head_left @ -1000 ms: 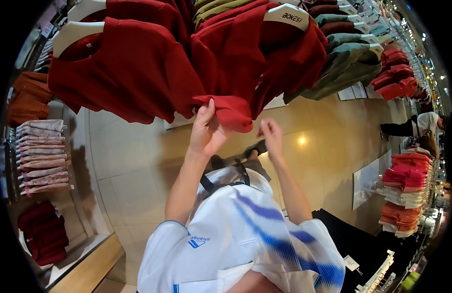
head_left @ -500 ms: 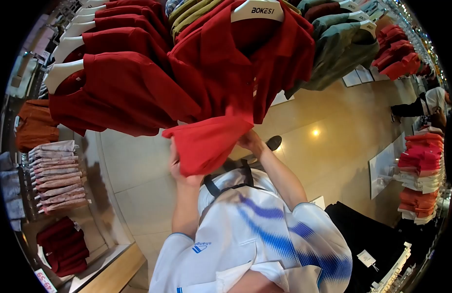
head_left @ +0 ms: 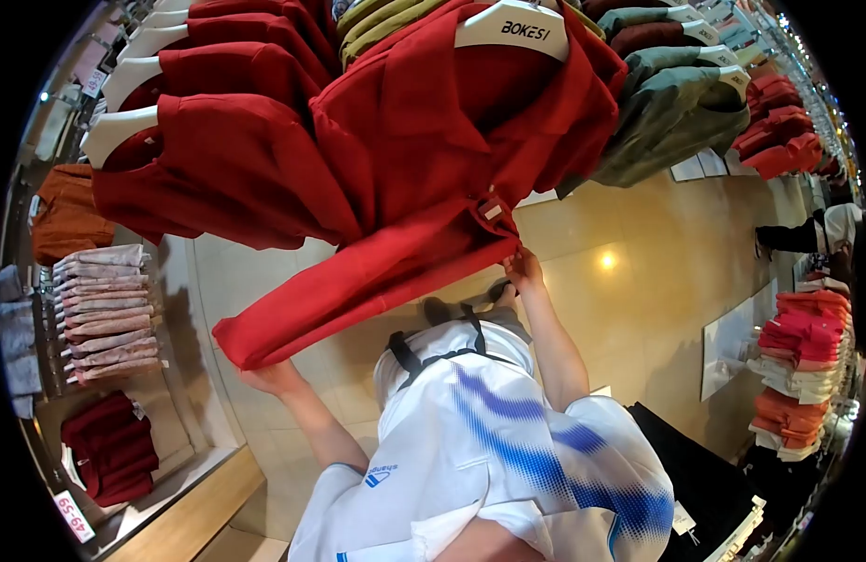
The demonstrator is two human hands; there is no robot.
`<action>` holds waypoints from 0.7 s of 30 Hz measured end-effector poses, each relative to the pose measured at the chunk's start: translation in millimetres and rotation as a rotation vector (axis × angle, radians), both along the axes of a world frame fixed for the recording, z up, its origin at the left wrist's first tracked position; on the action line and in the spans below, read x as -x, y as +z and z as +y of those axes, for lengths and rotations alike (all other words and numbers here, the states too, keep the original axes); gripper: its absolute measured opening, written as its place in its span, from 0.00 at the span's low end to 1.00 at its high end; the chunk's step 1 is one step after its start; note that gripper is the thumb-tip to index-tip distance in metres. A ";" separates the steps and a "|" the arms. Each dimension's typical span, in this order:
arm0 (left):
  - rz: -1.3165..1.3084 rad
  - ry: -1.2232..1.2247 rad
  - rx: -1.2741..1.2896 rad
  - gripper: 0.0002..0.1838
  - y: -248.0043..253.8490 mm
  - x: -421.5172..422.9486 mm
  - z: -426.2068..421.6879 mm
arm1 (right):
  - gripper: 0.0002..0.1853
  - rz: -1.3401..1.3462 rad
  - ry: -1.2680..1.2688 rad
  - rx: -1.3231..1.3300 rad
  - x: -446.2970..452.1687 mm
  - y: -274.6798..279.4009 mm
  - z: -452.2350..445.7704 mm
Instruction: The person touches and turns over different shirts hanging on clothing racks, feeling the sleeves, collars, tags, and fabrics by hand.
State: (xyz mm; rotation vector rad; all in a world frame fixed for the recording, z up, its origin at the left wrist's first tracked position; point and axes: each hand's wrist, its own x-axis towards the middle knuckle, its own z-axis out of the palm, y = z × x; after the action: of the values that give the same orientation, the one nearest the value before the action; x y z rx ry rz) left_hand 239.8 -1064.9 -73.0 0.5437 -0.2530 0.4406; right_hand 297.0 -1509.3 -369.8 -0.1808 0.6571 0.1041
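A red garment [head_left: 358,286] is stretched sideways in front of me, its left end lower than its right. My left hand [head_left: 272,377] grips the far left end from below, fingers mostly hidden by cloth. At the right end, by a small white label [head_left: 492,212], my right hand [head_left: 523,269] pinches the edge. Just beyond it hangs a red collared shirt [head_left: 424,122] on a white BOKESI hanger [head_left: 513,30]. The held cloth meets this shirt, and I cannot tell whether the two are one piece.
More red tops [head_left: 232,164] hang at left, green shirts [head_left: 672,122] at right. Folded pinkish garments [head_left: 105,314] and a dark red stack [head_left: 115,450] sit on left shelves. Black clothing [head_left: 695,468] is at lower right. Another person [head_left: 831,229] stands far right on the tiled floor [head_left: 630,290].
My hands have moved apart, the left one down and leftward, the right one slightly right. The bunched red cloth is now drawn out long, and its white label shows.
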 end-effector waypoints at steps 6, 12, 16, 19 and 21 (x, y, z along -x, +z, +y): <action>0.404 -0.034 0.075 0.19 -36.9 -14.8 19.8 | 0.13 0.080 -0.075 0.092 15.4 50.6 2.0; 0.775 0.108 -0.452 0.14 -30.2 -38.3 -41.2 | 0.10 -0.119 0.078 -0.021 49.7 113.1 37.0; 0.682 0.190 -1.187 0.21 -52.5 -38.3 -100.3 | 0.14 -0.219 0.166 0.140 52.3 152.8 62.5; 0.258 -0.078 -1.569 0.38 -42.6 -40.7 -146.5 | 0.15 -0.301 0.241 0.321 44.0 185.2 80.8; 0.033 -0.086 -1.751 0.34 -39.2 -51.3 -175.8 | 0.16 -0.331 0.251 0.314 40.4 197.3 91.5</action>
State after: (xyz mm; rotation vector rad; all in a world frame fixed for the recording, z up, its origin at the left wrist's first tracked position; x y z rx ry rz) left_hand 291.1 -1240.6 -112.2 2.2330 -0.6089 0.0098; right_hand 256.6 -1417.8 -172.4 -0.5715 0.3147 0.2072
